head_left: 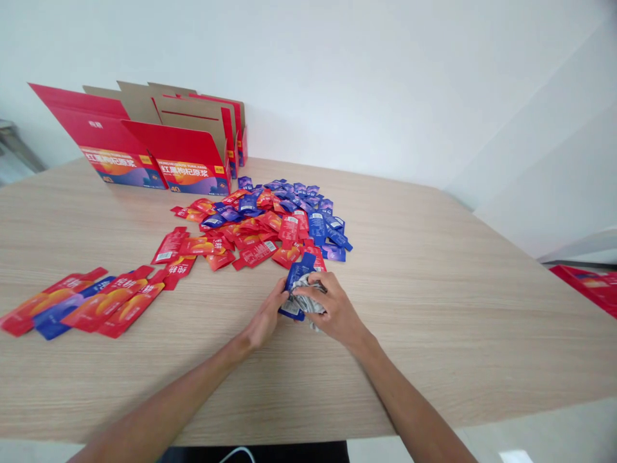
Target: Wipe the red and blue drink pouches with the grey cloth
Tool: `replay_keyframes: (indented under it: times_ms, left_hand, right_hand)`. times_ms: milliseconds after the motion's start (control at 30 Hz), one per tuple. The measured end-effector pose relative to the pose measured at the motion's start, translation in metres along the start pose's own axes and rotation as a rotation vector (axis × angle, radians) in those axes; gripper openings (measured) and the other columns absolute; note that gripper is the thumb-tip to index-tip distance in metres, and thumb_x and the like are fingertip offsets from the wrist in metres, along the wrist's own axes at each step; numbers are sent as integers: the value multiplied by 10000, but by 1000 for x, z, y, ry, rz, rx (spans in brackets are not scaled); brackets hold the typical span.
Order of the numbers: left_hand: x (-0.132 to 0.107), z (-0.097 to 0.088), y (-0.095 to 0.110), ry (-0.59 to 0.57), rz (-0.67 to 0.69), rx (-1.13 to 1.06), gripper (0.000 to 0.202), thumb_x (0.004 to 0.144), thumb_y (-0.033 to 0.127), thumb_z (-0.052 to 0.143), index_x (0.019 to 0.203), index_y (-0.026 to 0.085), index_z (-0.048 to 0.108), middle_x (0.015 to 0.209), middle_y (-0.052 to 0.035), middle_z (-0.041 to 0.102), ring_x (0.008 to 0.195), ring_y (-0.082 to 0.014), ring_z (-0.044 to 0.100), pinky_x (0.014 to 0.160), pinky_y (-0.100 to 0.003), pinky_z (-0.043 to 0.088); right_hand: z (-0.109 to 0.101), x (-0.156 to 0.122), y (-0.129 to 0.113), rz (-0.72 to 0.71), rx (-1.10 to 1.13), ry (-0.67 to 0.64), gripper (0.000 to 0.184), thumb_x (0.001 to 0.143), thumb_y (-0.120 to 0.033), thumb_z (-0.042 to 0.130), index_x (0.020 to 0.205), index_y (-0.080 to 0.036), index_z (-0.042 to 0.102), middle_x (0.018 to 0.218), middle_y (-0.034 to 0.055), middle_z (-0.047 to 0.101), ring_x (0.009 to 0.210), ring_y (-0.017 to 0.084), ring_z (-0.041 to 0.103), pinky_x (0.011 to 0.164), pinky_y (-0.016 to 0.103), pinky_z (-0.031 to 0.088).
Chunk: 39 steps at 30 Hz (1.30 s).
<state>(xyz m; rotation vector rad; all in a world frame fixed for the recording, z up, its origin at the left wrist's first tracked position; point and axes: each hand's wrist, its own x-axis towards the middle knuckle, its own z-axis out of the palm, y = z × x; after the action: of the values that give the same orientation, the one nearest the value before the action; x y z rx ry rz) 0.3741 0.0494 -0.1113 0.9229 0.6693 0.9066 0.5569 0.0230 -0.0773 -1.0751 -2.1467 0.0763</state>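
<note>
Both my hands meet at the near edge of a heap of red and blue sachets (pixel 270 222) on a wooden table (pixel 457 308). My right hand (pixel 332 308) is curled around a small stack of blue sachets (pixel 295 278), their silver backs showing under its fingers. The fingers of my left hand (pixel 265 318) press against the left side of the same stack.
A row of long red and blue sachets (pixel 81 302) lies at the left. Flat red cartons (pixel 159 148) stand folded open at the back left against the white wall. More red packaging (pixel 590 286) lies beyond the table's right edge.
</note>
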Motion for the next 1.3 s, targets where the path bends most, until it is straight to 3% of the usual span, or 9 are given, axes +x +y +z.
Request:
replay_keyframes:
  times_ms: [200, 300, 433, 533, 700, 867, 1033, 1167, 1300]
  left_hand:
    - [4, -6, 0, 53, 116, 74, 482, 976, 533, 546, 1303, 201, 668, 1254, -56, 699, 1258, -239, 558, 1093, -323, 415]
    - [1, -4, 2, 39, 70, 63, 495, 956, 558, 574, 1294, 216, 692, 1211, -59, 718, 1195, -255, 593, 1017, -329, 469]
    - [-6, 2, 3, -49, 25, 47, 514, 945, 560, 588, 1313, 216, 691, 1173, -83, 726, 1063, -267, 641, 889, -335, 512]
    - [-10, 5, 4, -87, 37, 105, 505, 951, 549, 581, 1308, 211, 695, 1178, -89, 720, 1024, -256, 643, 925, -335, 493]
    - [-10, 4, 5, -36, 49, 56, 447, 945, 496, 619, 1261, 194, 715, 1070, -76, 733, 1105, -266, 620, 982, -326, 469]
    - [-6, 1, 7, 25, 99, 85, 471, 953, 540, 581, 1246, 198, 718, 1184, -72, 719, 1183, -246, 595, 1055, -300, 430]
    - [-5, 1, 4, -35, 36, 141, 583, 957, 624, 512, 1358, 221, 646, 1063, -73, 719, 928, -233, 637, 783, -304, 514]
    - [-8, 4, 2, -57, 12, 155, 619, 950, 643, 509, 1369, 205, 634, 963, -74, 709, 819, -224, 628, 722, -309, 506]
    - [-10, 5, 1, -75, -3, 160, 648, 949, 657, 494, 1396, 201, 603, 875, -64, 697, 740, -217, 608, 673, -312, 491]
  right_hand:
    - [6, -2, -5, -170, 30, -157, 340, 800, -110, 768, 1101, -255, 710, 1141, 88, 595, 1008, 239, 595, 898, 383, 550]
    - [4, -3, -3, -102, 6, -91, 362, 809, -94, 736, 1129, -261, 704, 1131, 86, 583, 1022, 243, 589, 885, 386, 551]
    - [-2, -2, 6, 83, -29, 110, 418, 823, -66, 676, 1174, -291, 702, 1147, 78, 538, 1077, 256, 562, 923, 413, 541]
    - [-7, -2, 12, 161, -40, 181, 440, 824, -61, 660, 1184, -310, 710, 1144, 73, 519, 1079, 262, 549, 938, 434, 534]
    - [-6, -2, 6, 4, 45, -2, 371, 841, -96, 682, 1164, -277, 706, 1135, 81, 553, 1067, 245, 578, 905, 400, 552]
    - [-1, -2, -5, -179, 53, -205, 307, 818, -150, 777, 1100, -258, 720, 1157, 89, 594, 1022, 229, 603, 896, 372, 563]
    - [-2, -3, 3, -3, -1, -30, 372, 836, -98, 706, 1161, -279, 704, 1131, 82, 562, 1055, 245, 590, 898, 395, 564]
    - [-6, -2, 12, 130, -50, 132, 420, 826, -70, 671, 1184, -288, 705, 1143, 85, 521, 1072, 263, 562, 924, 435, 553]
    - [-8, -1, 11, 99, -24, 90, 387, 846, -82, 660, 1173, -282, 704, 1133, 83, 525, 1074, 255, 567, 925, 422, 551]
